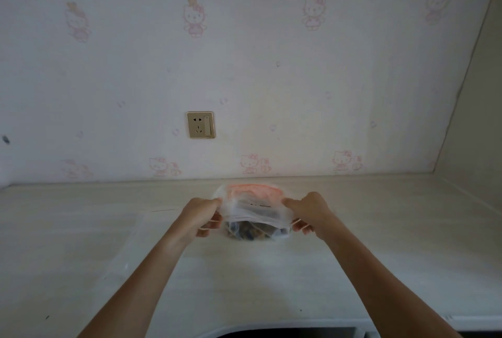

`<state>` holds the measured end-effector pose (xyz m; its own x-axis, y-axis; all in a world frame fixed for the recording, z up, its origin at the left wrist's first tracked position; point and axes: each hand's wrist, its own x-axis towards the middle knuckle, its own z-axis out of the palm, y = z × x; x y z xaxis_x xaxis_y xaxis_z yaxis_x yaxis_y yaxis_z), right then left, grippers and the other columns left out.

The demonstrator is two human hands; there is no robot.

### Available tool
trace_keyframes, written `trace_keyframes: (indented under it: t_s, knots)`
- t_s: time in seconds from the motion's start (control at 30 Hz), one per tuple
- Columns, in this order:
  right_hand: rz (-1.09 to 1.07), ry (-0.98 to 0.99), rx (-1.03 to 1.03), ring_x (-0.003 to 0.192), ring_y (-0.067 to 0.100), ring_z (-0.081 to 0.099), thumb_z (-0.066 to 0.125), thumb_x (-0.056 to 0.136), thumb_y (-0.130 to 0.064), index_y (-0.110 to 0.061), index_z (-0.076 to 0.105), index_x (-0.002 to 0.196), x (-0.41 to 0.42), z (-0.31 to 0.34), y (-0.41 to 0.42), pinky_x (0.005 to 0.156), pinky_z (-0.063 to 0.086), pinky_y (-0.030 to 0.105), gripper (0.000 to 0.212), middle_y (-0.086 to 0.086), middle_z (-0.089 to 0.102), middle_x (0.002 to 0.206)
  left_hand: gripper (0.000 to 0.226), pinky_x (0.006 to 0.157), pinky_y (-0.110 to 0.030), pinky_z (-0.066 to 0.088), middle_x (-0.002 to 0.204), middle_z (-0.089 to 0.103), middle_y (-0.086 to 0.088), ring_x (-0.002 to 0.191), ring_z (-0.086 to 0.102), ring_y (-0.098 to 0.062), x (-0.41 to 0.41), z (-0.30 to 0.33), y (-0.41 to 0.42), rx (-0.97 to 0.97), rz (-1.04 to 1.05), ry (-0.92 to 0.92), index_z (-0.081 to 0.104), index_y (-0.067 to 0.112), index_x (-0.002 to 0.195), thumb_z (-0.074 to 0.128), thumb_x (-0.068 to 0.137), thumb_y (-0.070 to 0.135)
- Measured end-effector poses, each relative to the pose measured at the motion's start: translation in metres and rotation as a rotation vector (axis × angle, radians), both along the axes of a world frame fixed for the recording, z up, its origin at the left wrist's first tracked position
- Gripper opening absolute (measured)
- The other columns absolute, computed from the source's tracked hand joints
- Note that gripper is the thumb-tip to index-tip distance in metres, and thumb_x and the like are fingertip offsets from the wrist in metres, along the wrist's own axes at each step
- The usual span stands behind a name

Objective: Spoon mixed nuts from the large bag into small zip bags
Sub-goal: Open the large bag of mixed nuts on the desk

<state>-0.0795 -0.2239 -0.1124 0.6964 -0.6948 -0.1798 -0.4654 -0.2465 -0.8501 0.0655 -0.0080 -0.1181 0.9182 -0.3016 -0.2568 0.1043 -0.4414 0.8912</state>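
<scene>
A clear plastic bag of mixed nuts (254, 219) with a pink strip along its far rim stands on the pale counter (380, 242). Its mouth is held stretched wide between my two hands. My left hand (202, 215) pinches the left side of the rim. My right hand (308, 211) pinches the right side. Dark nuts show through the lower part of the bag. A flat, clear plastic bag (130, 250) lies on the counter under my left forearm, its outline faint. No spoon is in view.
A wall with cartoon-cat wallpaper rises behind the counter, with a gold power socket (201, 124) on it. A side wall (478, 120) closes off the right. A dark opening (271, 333) shows at the counter's near edge.
</scene>
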Motion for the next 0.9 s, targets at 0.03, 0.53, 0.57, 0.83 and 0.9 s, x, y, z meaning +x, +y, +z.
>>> trace_keyframes:
  t_s: [0.03, 0.53, 0.57, 0.83, 0.9]
  knots:
    - [-0.021, -0.071, 0.122, 0.051, 0.023, 0.069, 0.07, 0.096, -0.026, 0.01, 0.066, 0.103, -0.001, 0.0, 0.001, 0.043, 0.048, 0.024, 0.037, 0.02, 0.076, 0.079, 0.024, 0.055, -0.025, 0.05, 0.078, 0.079, -0.006, 0.064, 0.074, -0.018, -0.001, 0.0, 0.0, -0.098, -0.013, 0.076, 0.071, 0.005, 0.099, 0.062, 0.099, 0.027]
    - [-0.169, -0.793, 1.302, 0.081, 0.031, 0.064, 0.042, 0.1, 0.005, 0.004, 0.06, 0.093, 0.004, -0.025, 0.01, 0.077, 0.058, 0.045, 0.019, 0.019, 0.063, 0.087, 0.026, 0.065, -0.049, 0.065, 0.095, 0.074, -0.026, 0.091, 0.072, -0.036, -0.014, -0.018, -0.004, -0.999, 0.091, 0.674, 0.06, -0.011, 0.107, 0.042, 0.088, -0.011]
    - [-0.167, -0.79, 1.297, 0.071, 0.025, 0.059, 0.041, 0.099, 0.004, -0.001, 0.056, 0.087, 0.006, -0.024, 0.012, 0.074, 0.055, 0.039, 0.021, 0.013, 0.055, 0.078, 0.033, 0.068, -0.048, 0.065, 0.094, 0.074, -0.025, 0.093, 0.071, -0.036, -0.016, -0.02, -0.005, -1.003, 0.097, 0.653, 0.06, -0.01, 0.107, 0.044, 0.079, -0.009]
    - [-0.074, -0.725, 1.142, 0.043, 0.015, 0.051, 0.048, 0.098, -0.009, -0.005, 0.058, 0.089, 0.007, -0.024, 0.018, 0.042, 0.043, 0.024, 0.014, 0.003, 0.054, 0.055, 0.027, 0.067, -0.036, 0.062, 0.095, 0.076, -0.017, 0.082, 0.075, -0.027, -0.029, -0.017, -0.025, -0.872, 0.096, 0.332, 0.073, 0.008, 0.107, 0.054, 0.088, 0.013]
    - [-0.088, -0.725, 1.12, 0.045, 0.015, 0.05, 0.048, 0.097, -0.008, -0.006, 0.058, 0.084, 0.008, -0.025, 0.02, 0.043, 0.043, 0.025, 0.016, 0.002, 0.053, 0.054, 0.032, 0.071, -0.036, 0.059, 0.103, 0.075, -0.017, 0.089, 0.073, -0.027, -0.034, -0.02, -0.029, -0.832, 0.116, 0.171, 0.068, 0.013, 0.12, 0.053, 0.091, 0.011]
